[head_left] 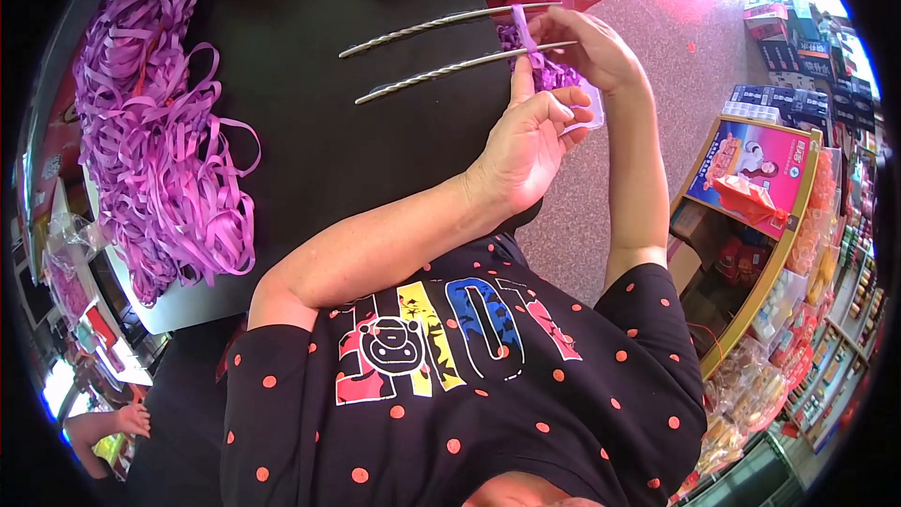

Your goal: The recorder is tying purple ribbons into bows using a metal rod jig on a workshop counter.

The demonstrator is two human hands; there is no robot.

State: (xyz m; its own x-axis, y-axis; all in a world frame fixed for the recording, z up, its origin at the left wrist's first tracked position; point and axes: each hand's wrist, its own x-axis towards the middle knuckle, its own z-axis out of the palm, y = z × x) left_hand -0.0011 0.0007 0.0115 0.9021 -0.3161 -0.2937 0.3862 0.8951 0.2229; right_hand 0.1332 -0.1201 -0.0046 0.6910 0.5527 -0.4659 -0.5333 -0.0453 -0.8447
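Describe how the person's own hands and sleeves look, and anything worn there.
The left hand and right hand wear no gloves. The left sleeve and right sleeve are short, black and scattered with round orange-red dots. No watch or bracelet shows.

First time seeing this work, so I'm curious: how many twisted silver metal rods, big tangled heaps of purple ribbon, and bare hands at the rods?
Twisted silver metal rods: 2
Big tangled heap of purple ribbon: 1
Left hand and right hand, both bare: 2
Total: 5
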